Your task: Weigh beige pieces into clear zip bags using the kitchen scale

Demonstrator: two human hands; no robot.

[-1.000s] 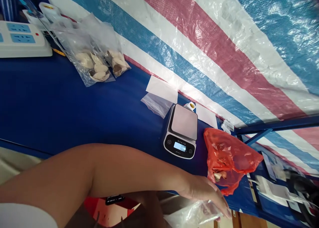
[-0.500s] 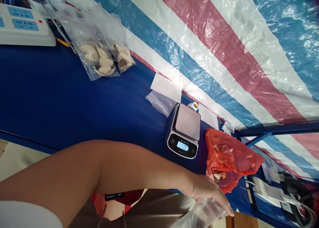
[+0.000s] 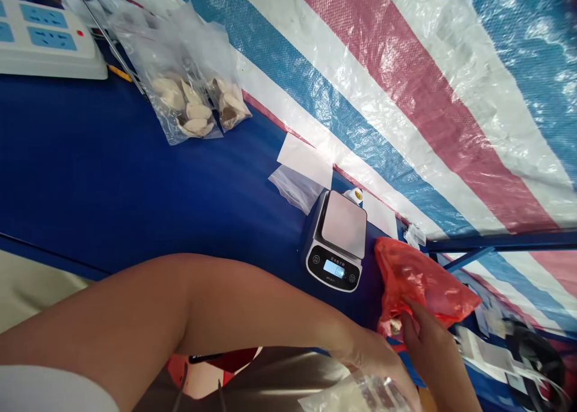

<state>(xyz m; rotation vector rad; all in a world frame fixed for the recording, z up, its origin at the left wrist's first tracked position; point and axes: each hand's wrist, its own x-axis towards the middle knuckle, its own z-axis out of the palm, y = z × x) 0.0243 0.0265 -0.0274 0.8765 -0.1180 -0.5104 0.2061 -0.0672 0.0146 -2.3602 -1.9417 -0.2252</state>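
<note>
My left arm stretches across the front of the blue table, and my left hand (image 3: 381, 358) is closed on a clear plastic bag (image 3: 356, 395) at the bottom edge. My right hand (image 3: 433, 346) is at the mouth of a red plastic bag (image 3: 433, 274), thumb and index finger on its film. A small pale lump (image 3: 395, 326) shows in the red bag beside my thumb. Left of it stands a digital kitchen scale (image 3: 338, 241) with a bare platform and lit display; its digits are hard to read.
Zip bags holding pale pieces (image 3: 192, 109) lie at the back left, near a power strip (image 3: 49, 39). White paper (image 3: 306, 158) and a flat zip bag (image 3: 295, 187) lie behind the scale. Striped plastic sheeting (image 3: 383, 93) rises along the back. Blurred cables (image 3: 541, 352) sit at far right.
My right hand has come into view from the lower right and reached the red bag. The left hand has moved slightly down with the clear bag in it.
</note>
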